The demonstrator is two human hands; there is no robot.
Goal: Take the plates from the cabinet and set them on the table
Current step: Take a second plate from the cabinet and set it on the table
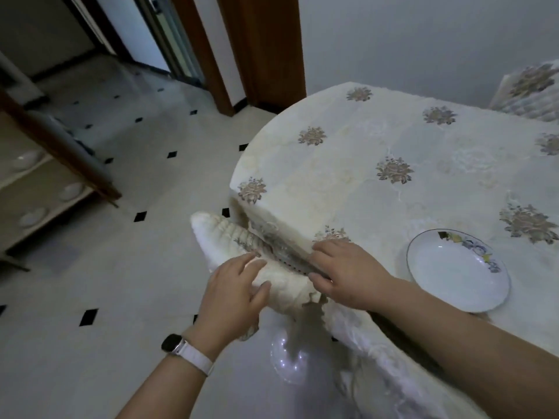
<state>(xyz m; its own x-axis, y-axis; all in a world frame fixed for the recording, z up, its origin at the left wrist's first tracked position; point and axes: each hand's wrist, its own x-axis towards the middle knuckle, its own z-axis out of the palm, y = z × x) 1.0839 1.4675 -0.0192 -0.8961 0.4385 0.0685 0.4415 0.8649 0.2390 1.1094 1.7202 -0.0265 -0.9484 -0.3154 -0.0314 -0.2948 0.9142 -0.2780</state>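
A white plate [458, 270] with a blue and yellow flower pattern on its rim lies on the round table [378, 131], near the front right edge. The table wears a cream tablecloth [230, 237] with floral motifs, and its hanging edge is bunched up at the near side. My left hand [236, 285] grips the bunched fold, fingers over it and thumb underneath. At the table's edge, my right hand [341, 267] pinches the cloth's trimmed border. At far left the open cabinet [45, 182] shows white plates [71, 190] on its shelves.
The cabinet's dark wooden door [66, 152] stands open over the tiled floor [136, 267]. A chair [532, 86] with a matching floral cover sits behind the table at far right. A wooden door frame [266, 49] is at the back.
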